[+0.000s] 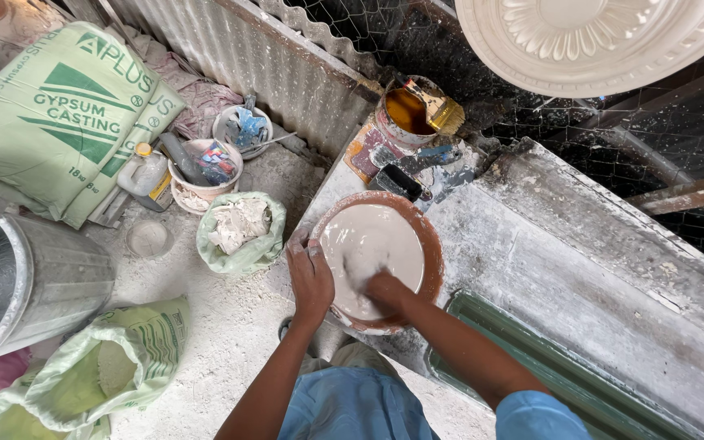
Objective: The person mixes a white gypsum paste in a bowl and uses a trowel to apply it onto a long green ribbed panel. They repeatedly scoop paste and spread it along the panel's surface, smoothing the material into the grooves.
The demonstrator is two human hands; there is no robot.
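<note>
- The round terracotta-coloured basin sits at the near-left corner of the dusty grey concrete bench, its rim overhanging the edge; bare bench top runs off to the right.
- The basin holds smooth off-white plaster slurry.
- The left hand clasps the basin's left rim, fingers curled over it.
- The right hand is sunk in the slurry; whether its fingers are curled or spread cannot be told.
- Behind the basin stands a tin of amber liquid with a brush across it.
- On the powder-strewn floor to the left, a green bag-lined tub holds pale lumps, and two white buckets hold tools.
- A pale green printed sack lies far left; an open green sack slumps beside a metal bin.
</note>
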